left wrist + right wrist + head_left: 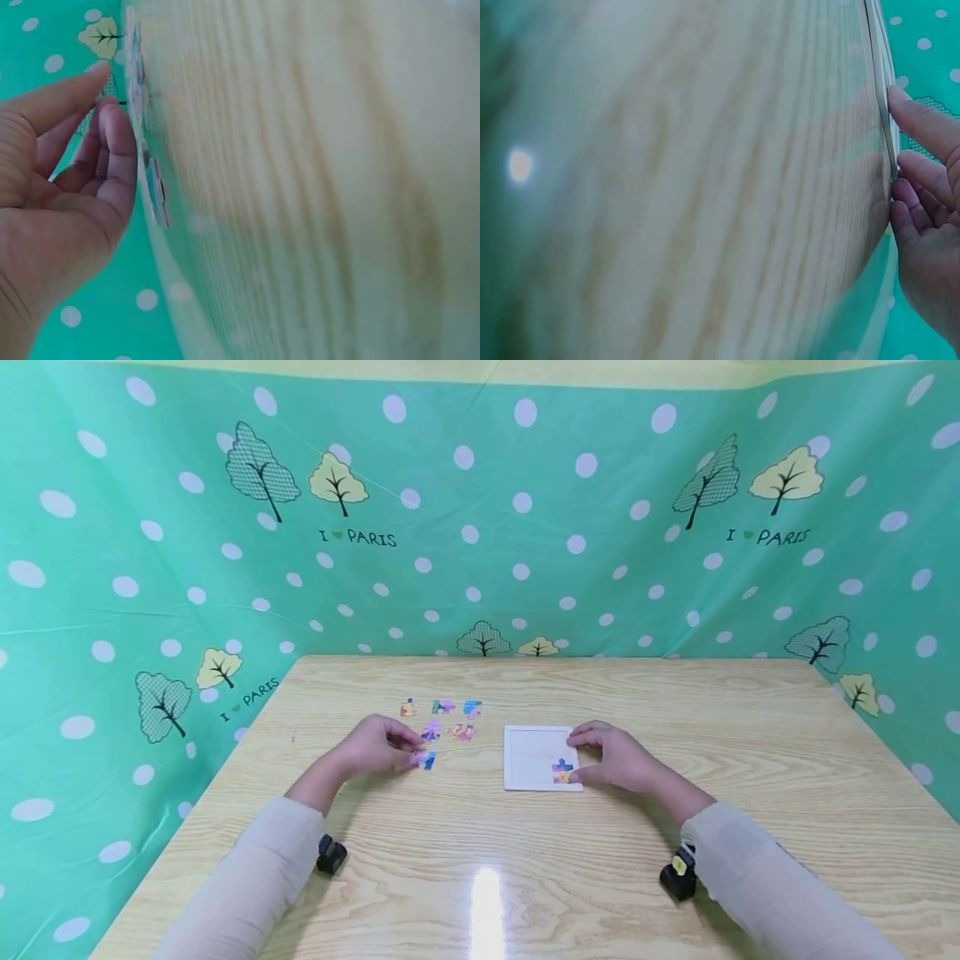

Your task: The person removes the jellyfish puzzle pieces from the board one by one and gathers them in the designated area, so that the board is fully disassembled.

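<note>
My left hand (378, 745) hovers low beside several loose jigsaw pieces, its thumb and forefinger apart. The thumb tip is by a blue and purple jigsaw piece (427, 760), the nearest of the group; whether they touch I cannot tell. In the left wrist view the left hand (71, 169) has bent fingers with nothing visible between them. My right hand (618, 758) rests its thumb and fingertips on the right edge of a white square puzzle tray (542, 787). A colourful patch of jigsaw (562, 772) lies in the tray's lower right corner.
Behind the left fingers lie more pieces: an orange one (408, 708), a green and pink one (443, 707), a blue one (472, 708), a purple one (431, 729) and a pink one (462, 732). A green dotted cloth (480, 560) hangs behind the wooden table (420, 877).
</note>
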